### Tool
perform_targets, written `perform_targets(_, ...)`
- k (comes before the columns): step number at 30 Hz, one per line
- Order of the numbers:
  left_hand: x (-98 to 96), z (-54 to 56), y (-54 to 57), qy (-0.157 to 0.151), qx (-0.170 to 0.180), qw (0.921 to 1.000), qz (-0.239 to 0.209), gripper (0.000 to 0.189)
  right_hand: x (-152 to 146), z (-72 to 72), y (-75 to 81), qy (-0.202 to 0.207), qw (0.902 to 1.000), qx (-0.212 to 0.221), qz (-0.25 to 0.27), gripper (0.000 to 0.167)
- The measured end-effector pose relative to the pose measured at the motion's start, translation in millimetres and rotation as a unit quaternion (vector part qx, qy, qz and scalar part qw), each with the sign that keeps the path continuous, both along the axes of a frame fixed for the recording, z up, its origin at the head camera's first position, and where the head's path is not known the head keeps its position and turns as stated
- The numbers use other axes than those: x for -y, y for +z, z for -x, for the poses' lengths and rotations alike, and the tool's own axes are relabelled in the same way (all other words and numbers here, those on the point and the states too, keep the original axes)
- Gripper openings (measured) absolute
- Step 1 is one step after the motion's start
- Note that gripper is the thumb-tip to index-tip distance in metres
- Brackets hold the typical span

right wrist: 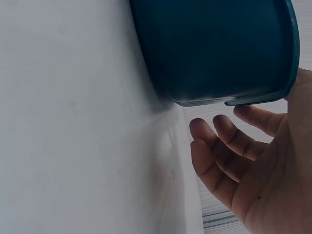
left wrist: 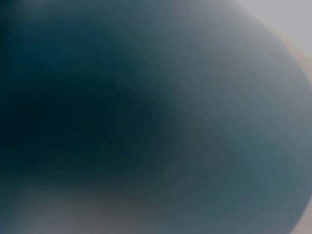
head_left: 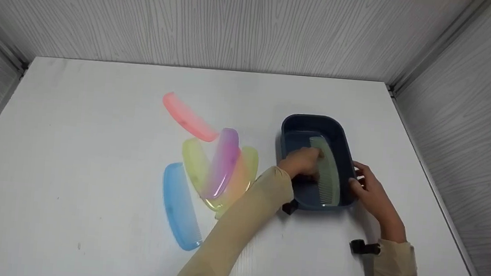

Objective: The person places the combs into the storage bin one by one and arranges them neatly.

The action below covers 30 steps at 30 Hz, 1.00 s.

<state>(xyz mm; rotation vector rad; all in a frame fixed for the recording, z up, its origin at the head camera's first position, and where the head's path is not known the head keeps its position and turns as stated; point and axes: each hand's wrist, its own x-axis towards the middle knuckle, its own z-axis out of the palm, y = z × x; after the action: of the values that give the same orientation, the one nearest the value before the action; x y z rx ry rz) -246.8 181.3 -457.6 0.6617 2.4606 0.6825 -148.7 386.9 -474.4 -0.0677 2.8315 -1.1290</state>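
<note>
A dark blue plastic box stands on the table, with a pale green comb lying lengthwise inside it. My left hand reaches down into the box, its curled fingers gripping the comb at its toothed side. In the left wrist view the box wall fills nearly everything as a dark blur. At the right rim my right hand holds the box, thumb over the edge and index finger against the outside. The right wrist view shows the other fingers bent loosely below the box.
Left of the box lie a pink comb, a purple comb overlapping yellow-green and orange ones, and a blue comb. The left forearm crosses in front of the pile. Pale panels enclose the white table.
</note>
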Motion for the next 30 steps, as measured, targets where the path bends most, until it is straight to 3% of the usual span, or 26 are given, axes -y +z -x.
perform_targets(6, 4.3, -7.4, 6.2, 0.009, -0.025, 0.9988, -0.04, 0.058, -1, -0.4, 0.0, 0.004, 0.9999, 0.011, -0.012, 0.051)
perform_targets(13, 19.5, -12.6, 32.6, 0.02, -0.056, 0.9923, -0.109, 0.051, -3, 0.7, 2.0, 0.011, 0.9997, 0.02, -0.007, 0.052)
perform_targets(18, 48.3, -8.4, 47.7, 0.008, -0.065, 0.9858, -0.154, 0.047, -2, 1.1, 3.1, 0.01, 0.9997, 0.017, -0.016, 0.051)
perform_targets(24, 90.6, 0.7, 52.3, 0.027, -0.055, 0.9768, -0.205, 0.046, -1, -0.1, 5.9, 0.013, 0.9996, 0.0, -0.025, 0.05)
perform_targets(30, 133.4, 4.3, 52.3, 0.055, -0.044, 0.9808, -0.182, 0.048, 1, 0.2, 7.3, 0.019, 0.9996, 0.005, -0.022, 0.052)
